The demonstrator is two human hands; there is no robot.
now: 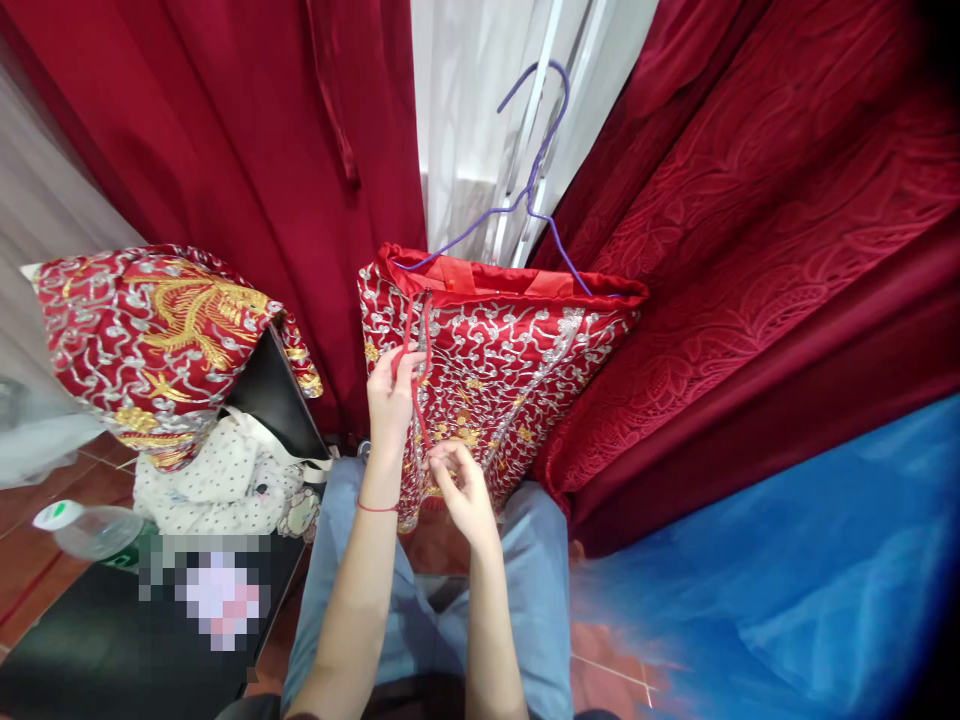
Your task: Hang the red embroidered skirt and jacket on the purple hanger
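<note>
While I watch from a distance through the head camera, the left hand [390,395] pinches a red drawstring cord [418,404] between thumb and fingertips, other fingers curled close. Right hand [466,495], lower and to its right: thumb and forefinger closed on the cord's lower end, remaining fingers loosely bent. I see the cord running down between the two sets of fingertips, in front of an embroidered red skirt [514,345]. Skirt directly behind the fingers, its waistband above them, on a purple wire hanger [537,165], hook uppermost. Left of the fingers, I note a dragon-embroidered garment [142,340] draped over a black chair back [276,395]; below it, a polka-dot bag [206,490] and, farther left, a clear bottle [101,530] lying tilted. Right of the fingers, dark red lace-patterned fabric [750,250]
</note>
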